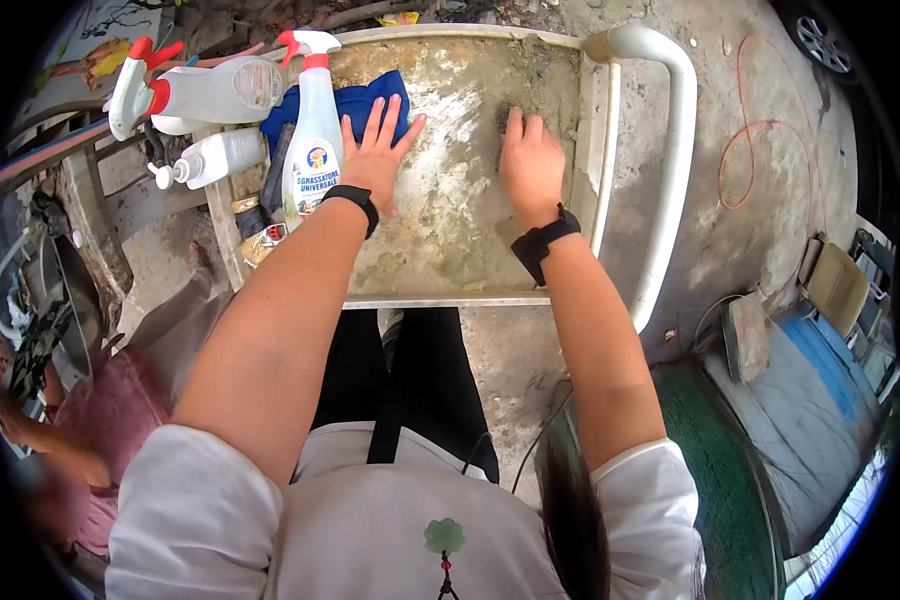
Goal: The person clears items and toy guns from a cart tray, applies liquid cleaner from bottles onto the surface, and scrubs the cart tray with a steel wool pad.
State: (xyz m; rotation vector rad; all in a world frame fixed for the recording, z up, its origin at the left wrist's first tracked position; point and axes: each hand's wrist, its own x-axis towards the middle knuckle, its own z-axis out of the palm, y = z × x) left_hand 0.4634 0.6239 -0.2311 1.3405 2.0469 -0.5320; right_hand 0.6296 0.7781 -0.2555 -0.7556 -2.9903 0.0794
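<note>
One left hand [372, 165], fingers [389, 120] spread, one right hand [532, 168] clenched (contents unclear), open surface [450, 205] between, inside rim [460, 301].

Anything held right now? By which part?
Left hand: nothing, spread open, some fingers over the dark-blue cloth. Right hand: curled on the grimy, pale-rimmed rectangular tray; can't tell whether it holds anything.

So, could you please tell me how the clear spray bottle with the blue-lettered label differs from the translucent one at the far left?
The clear spray bottle with the blue-lettered label has its head towards the picture's top; the translucent spray bottle has its head towards the left. The first stands out with bold lettering, the second shows only faint markings. Both have white-and-red spray heads.
</note>
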